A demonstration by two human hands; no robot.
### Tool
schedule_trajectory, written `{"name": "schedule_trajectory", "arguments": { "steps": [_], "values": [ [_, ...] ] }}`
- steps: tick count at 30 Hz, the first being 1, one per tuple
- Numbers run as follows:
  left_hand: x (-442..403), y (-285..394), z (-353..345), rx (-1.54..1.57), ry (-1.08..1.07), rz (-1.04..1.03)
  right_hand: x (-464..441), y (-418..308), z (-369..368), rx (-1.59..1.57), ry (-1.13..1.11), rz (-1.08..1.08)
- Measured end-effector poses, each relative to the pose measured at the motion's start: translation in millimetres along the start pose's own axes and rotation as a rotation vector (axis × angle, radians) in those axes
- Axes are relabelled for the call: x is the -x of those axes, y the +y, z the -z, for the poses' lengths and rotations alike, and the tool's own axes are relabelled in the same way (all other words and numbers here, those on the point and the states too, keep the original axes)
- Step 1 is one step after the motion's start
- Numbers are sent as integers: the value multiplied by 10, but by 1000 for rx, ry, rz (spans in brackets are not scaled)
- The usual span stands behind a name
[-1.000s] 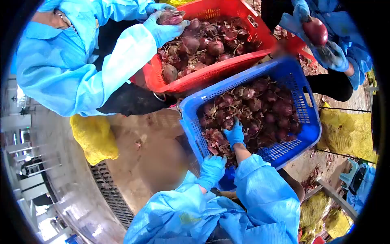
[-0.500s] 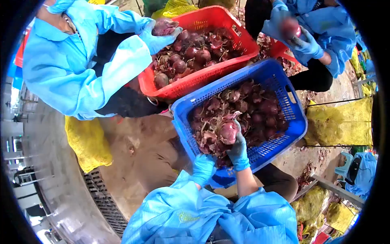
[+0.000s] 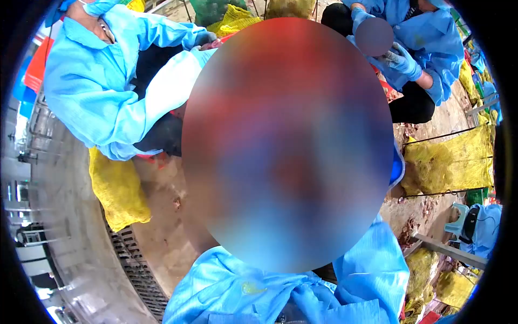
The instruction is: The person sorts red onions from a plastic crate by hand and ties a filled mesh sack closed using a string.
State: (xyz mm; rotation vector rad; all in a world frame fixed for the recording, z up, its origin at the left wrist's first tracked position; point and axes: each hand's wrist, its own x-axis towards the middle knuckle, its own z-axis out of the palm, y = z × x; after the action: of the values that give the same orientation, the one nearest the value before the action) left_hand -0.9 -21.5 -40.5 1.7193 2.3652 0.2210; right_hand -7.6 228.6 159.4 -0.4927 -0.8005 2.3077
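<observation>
Can't give you much on the fingers here, since a big round blur covers the left hand and right hand completely, so I can't tell how far open either one is or whether it's got hold of anything. Same deal with the onion: there's a brownish-red smudge around the middle of the blur, left of the visible edge of the blue crate point(image 3: 398, 168), but I can't say if that's it, or if it sits between, under or beside the fingers. That bit of rim is all you get of the crate. The wearer's blue sleeves point(image 3: 373, 256) run into the blur on the near side of the crate. Just right of the crate there's a yellow mesh sack point(image 3: 450, 162), and well off to its left a stuffed yellow bag point(image 3: 118, 189) lies on the floor point(image 3: 162, 237). Far left of the crate, a co-worker point(image 3: 102, 97) in blue has something reddish at the fingertips. Beyond the crate, another co-worker's gloved hand point(image 3: 406, 63) is right beside a small blurred disc. Reddish scraps point(image 3: 411, 229) litter the ground on the crate's near right.
</observation>
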Motion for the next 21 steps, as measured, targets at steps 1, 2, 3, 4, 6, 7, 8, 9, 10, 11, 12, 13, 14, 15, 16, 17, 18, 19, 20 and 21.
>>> {"name": "schedule_trajectory", "arguments": {
  "steps": [1,2,3,4,6,7,8,9,10,11,12,13,14,15,16,17,18,19,20,21],
  "values": [
    [-63,22,326,87,-3,-15,-136,-94,-122,59,-91,170],
    [-135,49,685,173,-7,-30,-158,-332,-427,145,-81,168],
    [-149,29,664,171,-12,-20,-525,-329,-193,294,15,315],
    [-136,30,630,98,13,-64,-589,-224,48,292,12,306],
    [-157,34,691,87,61,-126,-673,104,727,490,185,229],
    [-168,17,650,86,51,-117,-677,317,971,586,271,186],
    [-163,7,586,120,4,-115,-557,572,1147,762,322,32],
    [-157,-5,532,153,-43,-114,-451,936,1306,775,286,-28],
    [-152,-3,549,143,-46,-111,-344,1273,1412,789,248,-88],
    [-134,-11,505,134,-57,-101,-233,1598,1517,944,139,-96],
    [-110,-17,462,174,-17,-117,-208,1912,1622,1097,26,-101],
    [-102,-43,435,216,23,-134,-247,2174,1758,1346,-84,-127],
    [-123,-48,536,225,-92,-140,-263,2304,1681,1614,-76,-122],
    [-90,-78,425,220,-101,-136,-287,2463,1667,1708,-9,4],
    [14,-84,232,192,-25,-146,-402,2487,1539,1772,-5,-245],
    [81,-96,105,166,50,-160,-524,2472,1414,1821,2,-500],
    [80,-74,191,160,-227,-115,-609,2541,1433,1815,11,-506],
    [32,-79,326,180,-248,-105,-681,2593,1476,1801,-1,-551],
    [-17,-73,395,190,-257,-100,-727,2623,1531,1789,-10,-596],
    [-41,-72,483,201,-257,-100,-716,2589,1542,1790,4,-608]
  ]
}}
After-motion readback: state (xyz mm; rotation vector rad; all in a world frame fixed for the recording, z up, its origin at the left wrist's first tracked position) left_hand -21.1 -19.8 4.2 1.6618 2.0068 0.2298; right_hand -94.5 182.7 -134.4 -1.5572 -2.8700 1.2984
